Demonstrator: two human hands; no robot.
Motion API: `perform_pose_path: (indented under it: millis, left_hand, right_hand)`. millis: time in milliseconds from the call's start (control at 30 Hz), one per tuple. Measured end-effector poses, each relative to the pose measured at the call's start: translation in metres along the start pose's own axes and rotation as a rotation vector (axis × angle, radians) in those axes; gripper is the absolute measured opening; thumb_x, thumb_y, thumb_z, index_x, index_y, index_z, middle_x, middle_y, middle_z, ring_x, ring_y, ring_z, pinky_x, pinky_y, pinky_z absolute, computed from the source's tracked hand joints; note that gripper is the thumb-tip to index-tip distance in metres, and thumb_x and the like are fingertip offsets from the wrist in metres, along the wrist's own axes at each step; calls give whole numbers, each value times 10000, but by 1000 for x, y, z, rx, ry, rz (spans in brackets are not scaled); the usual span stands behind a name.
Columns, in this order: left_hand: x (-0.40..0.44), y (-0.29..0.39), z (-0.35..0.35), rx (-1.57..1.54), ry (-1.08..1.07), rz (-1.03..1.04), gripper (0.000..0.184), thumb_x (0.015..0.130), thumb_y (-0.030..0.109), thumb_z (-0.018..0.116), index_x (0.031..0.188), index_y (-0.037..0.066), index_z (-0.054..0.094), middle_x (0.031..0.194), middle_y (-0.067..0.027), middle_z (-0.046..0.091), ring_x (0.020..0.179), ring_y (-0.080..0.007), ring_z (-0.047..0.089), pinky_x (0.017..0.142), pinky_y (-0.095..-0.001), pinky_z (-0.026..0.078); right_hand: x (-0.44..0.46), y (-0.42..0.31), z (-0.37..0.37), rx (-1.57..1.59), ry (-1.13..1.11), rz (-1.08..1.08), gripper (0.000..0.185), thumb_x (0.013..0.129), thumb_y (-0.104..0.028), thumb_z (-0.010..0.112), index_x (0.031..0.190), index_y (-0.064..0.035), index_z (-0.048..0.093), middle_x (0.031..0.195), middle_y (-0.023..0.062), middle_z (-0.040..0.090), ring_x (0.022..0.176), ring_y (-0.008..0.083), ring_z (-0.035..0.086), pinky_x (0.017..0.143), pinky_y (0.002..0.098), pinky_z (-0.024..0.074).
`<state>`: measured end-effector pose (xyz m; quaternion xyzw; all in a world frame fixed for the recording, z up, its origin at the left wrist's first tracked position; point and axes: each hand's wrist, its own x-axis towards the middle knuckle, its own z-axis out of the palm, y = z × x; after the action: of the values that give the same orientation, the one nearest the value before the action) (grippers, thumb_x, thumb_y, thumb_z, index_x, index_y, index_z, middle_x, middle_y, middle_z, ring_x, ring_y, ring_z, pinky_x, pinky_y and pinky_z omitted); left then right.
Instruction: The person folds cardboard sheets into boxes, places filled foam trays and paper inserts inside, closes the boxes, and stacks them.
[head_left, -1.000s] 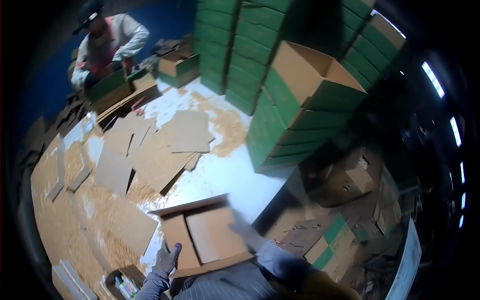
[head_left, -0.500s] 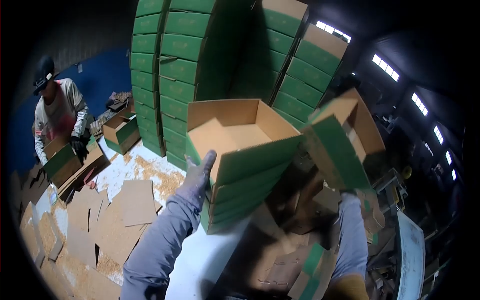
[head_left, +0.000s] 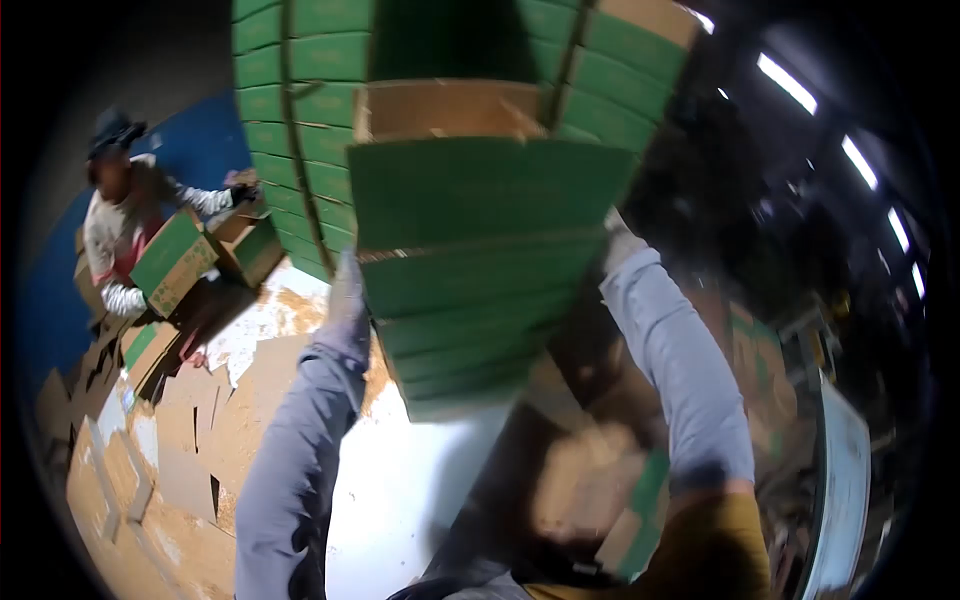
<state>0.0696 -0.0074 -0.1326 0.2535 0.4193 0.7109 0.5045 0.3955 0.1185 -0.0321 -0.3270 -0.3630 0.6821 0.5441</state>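
A green-and-brown open cardboard box (head_left: 490, 190) sits at the top of a stack of green cardboard boxes (head_left: 460, 330) in front of me. My right hand (head_left: 622, 240), gloved, grips the top box's right side; its fingertips are partly hidden behind the cardboard. My left hand (head_left: 347, 305), also gloved and blurred, lies upright and flat along the stack's left side, just below the top box's front panel. The box's front wall hides most of its inside.
Tall columns of green boxes (head_left: 325, 100) rise behind the stack. At left a co-worker (head_left: 125, 220) handles another green box (head_left: 175, 262). Flat cardboard pieces (head_left: 190, 470) and crumbs cover the white surface (head_left: 385, 500). A pale panel (head_left: 840, 480) leans at right.
My right hand has brought its box leftward onto the stack, front panel toward me. My left hand has shifted slightly left along the stack. The co-worker has raised a box and reached toward another.
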Motion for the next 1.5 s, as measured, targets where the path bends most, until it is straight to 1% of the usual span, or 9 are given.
perform_pose_path:
  millis: [167, 333, 400, 533, 600, 767, 1100, 1233, 1500]
  left_hand:
    - [-131, -47, -67, 480, -238, 338, 494, 1065, 311, 350, 1443, -5, 309, 1458, -133, 304, 1327, -234, 309, 1091, -370, 283]
    - [-259, -195, -185, 484, -405, -260, 602, 1051, 399, 384, 1482, -17, 326, 1489, -178, 409, 1372, -255, 410, 1151, -387, 332]
    - [-311, -245, -177, 413, -505, -510, 552, 1039, 392, 441, 1426, -1, 439, 1387, -164, 519, 1299, -254, 491, 1090, -379, 401]
    - [-364, -305, -109, 525, -604, -841, 477, 1017, 312, 540, 1390, 20, 490, 1254, -75, 593, 1143, -160, 561, 991, -305, 442]
    - [-373, -338, -66, 564, -667, -947, 476, 1007, 299, 564, 1403, 48, 485, 1255, -78, 592, 1126, -140, 563, 983, -281, 437]
    - [-391, -471, 22, 679, -688, -1015, 572, 985, 250, 605, 1433, -37, 395, 1354, -113, 558, 1236, -167, 532, 1048, -256, 403]
    - [-462, -719, 75, 971, -1041, -897, 990, 858, 669, 576, 1478, -50, 294, 1448, -200, 468, 1363, -327, 410, 1115, -375, 336]
    - [-488, -706, 101, 1383, -1228, -570, 899, 884, 620, 562, 1491, 13, 294, 1443, -193, 463, 1360, -354, 399, 1111, -419, 331]
    - [-442, -647, 156, 903, -756, -987, 943, 767, 530, 747, 1464, 45, 338, 1418, -256, 450, 1326, -387, 424, 1106, -442, 342]
  right_hand:
    - [-186, 112, -128, -220, 184, -280, 345, 1012, -287, 489, 1236, -37, 570, 1117, 65, 628, 984, 208, 587, 928, 359, 472]
    - [-494, 449, -289, 205, 481, 396, 414, 1051, -222, 388, 1391, 3, 459, 1364, 179, 544, 1211, 248, 574, 1023, 364, 451]
    - [-575, 441, -284, -855, 255, 237, 312, 993, -273, 547, 1154, -29, 656, 1129, 121, 650, 1063, 201, 586, 928, 346, 461]
    - [-626, 339, -265, -59, 715, 382, 266, 940, -207, 597, 1144, -43, 643, 1088, 109, 639, 1040, 192, 583, 912, 337, 472]
    - [-642, 289, -322, -788, 692, 222, 412, 961, -281, 587, 1229, 32, 584, 1141, 155, 643, 1056, 248, 615, 938, 353, 486]
    - [-657, 256, -547, -482, 1208, 157, 699, 855, -117, 753, 1440, 32, 400, 1224, 113, 601, 1068, 165, 571, 931, 278, 466]
    - [-646, 304, -714, -521, 1016, 526, 795, 832, -494, 743, 1379, -1, 444, 1103, 143, 667, 943, 217, 635, 824, 359, 512]
    - [-661, 270, -722, -270, 985, 453, 596, 937, -376, 657, 1365, 4, 492, 1198, 73, 636, 1077, 172, 580, 950, 306, 448]
    - [-639, 206, -669, -208, 794, 772, 751, 927, -579, 562, 1434, -40, 434, 1251, 39, 582, 1085, 166, 556, 952, 289, 424]
